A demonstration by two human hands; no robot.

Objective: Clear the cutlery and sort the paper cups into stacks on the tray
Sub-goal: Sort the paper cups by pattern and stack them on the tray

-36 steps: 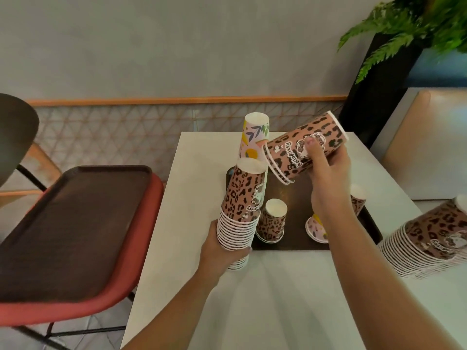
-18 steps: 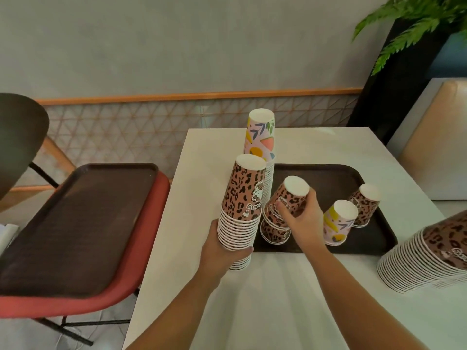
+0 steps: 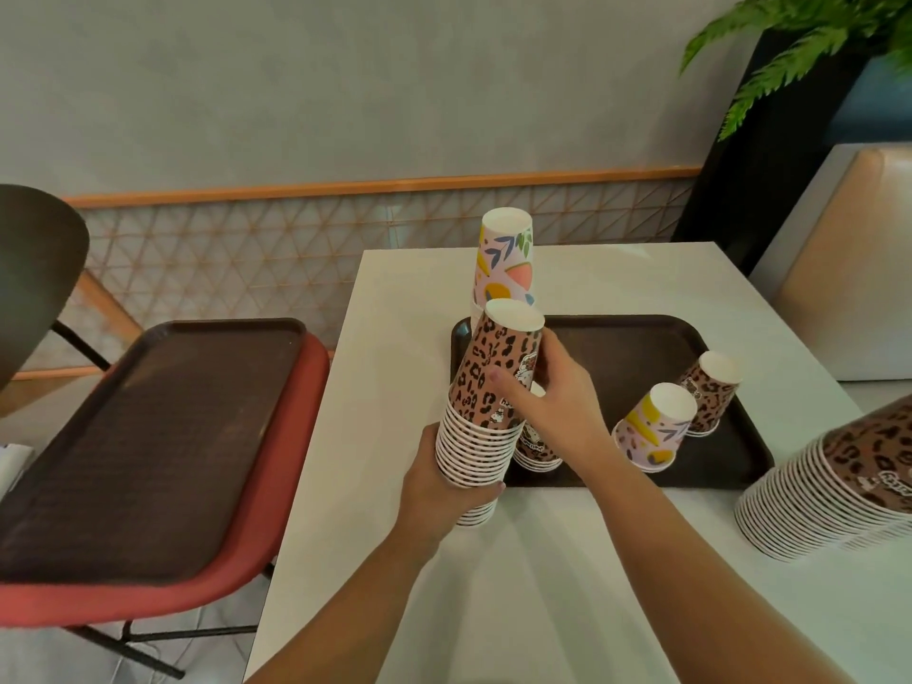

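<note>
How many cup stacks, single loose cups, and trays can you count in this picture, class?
Leopard-print stacks: 3
Floral stacks: 1
Single cups: 2 (floral cup, leopard cup)
Trays: 2 (table tray, chair tray)
Total: 8

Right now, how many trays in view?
2. One dark tray sits on the white table, holding cups; a second tray rests on the red chair at left. None look hidden.

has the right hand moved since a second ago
Yes. The right hand came down from above the dark brown plastic tray and leftward, onto the tall leopard-print paper cup stack at the tray's left end.
</note>
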